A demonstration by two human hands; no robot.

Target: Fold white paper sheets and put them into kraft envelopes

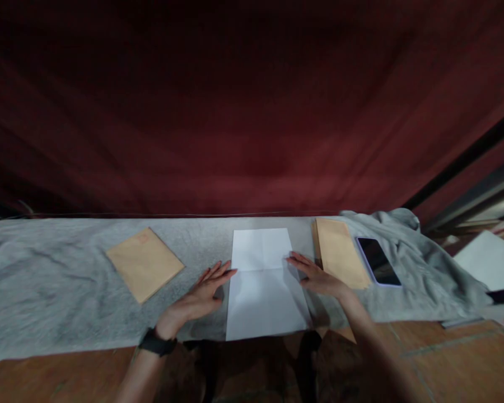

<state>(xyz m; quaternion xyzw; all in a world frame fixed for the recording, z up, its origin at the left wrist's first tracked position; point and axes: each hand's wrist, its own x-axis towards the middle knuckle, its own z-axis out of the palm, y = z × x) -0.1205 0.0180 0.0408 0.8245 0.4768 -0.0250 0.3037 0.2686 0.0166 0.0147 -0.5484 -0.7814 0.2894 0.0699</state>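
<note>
A white sheet of paper (262,305) lies unfolded in front of me, with creases crossing near its middle. At its left edge is my left hand (201,294), fingers stretched out and fingertips at the paper's border. My right hand (315,274) is spread on the opposite side, its fingertips touching the right edge near the horizontal crease. Neither hand grips anything. Just beyond my right hand sits a stack of brown envelopes (342,249). Off to the left, brown envelopes (145,263) lie at a slant, with a faint reddish mark near the top corner.
A grey cloth (59,280) covers the narrow work surface and bunches up at the right. A phone (378,261) in a light purple case lies right of the envelope stack. Dark red fabric (252,112) hangs behind. Below is a tiled floor (457,358); white papers (493,263) are at far right.
</note>
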